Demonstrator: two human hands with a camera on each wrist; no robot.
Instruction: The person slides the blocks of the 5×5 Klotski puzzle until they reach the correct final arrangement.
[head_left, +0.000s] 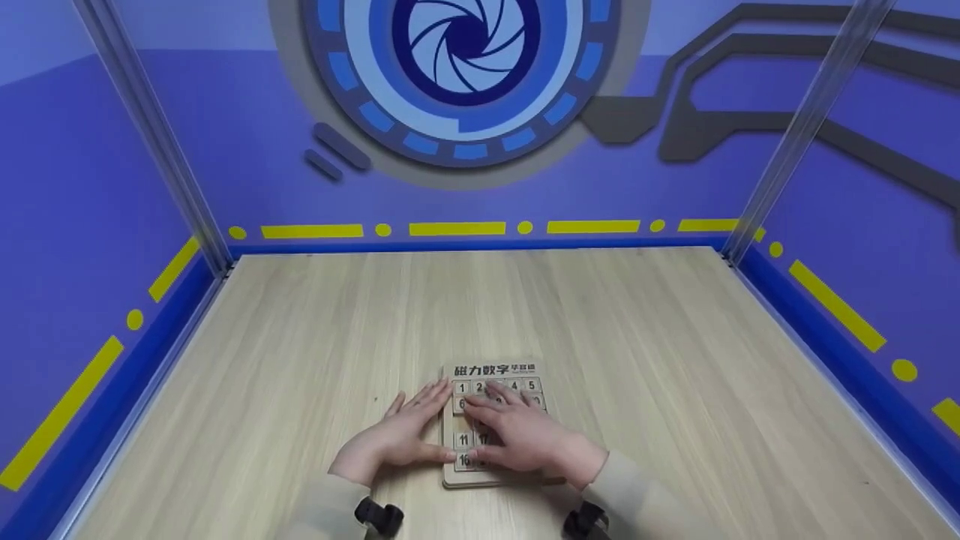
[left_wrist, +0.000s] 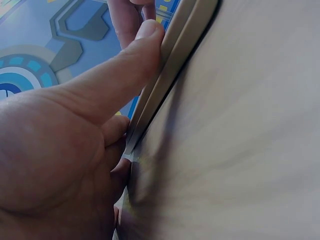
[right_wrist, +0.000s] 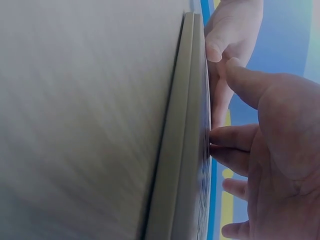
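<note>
A wooden number-slide puzzle (head_left: pixel 459 481) lies flat on the table, its numbered tiles partly covered by the hands. Along its left edge rests my left hand (head_left: pixel 401 439), fingers stretched forward and thumb at the 16 tile (head_left: pixel 463 460). My right hand (head_left: pixel 534 435) spreads over the middle and right of the puzzle, fingertips touching the upper tiles and thumb near the 16 tile. Tiles 1 (head_left: pixel 462 388) and 5 (head_left: pixel 532 385) show in the top row. A gap separates the upper tiles from the 11 tile (head_left: pixel 463 439). Both wrist views show the puzzle's layered edge (left_wrist: pixel 175 47) from the side.
The pale wooden table (head_left: pixel 360 315) extends around the puzzle. Blue-purple panels (head_left: pixel 247 150) with yellow marks enclose its back and sides, with metal posts (head_left: pixel 169 150) at the back corners. Dark bands (head_left: pixel 379 517) sit on both wrists.
</note>
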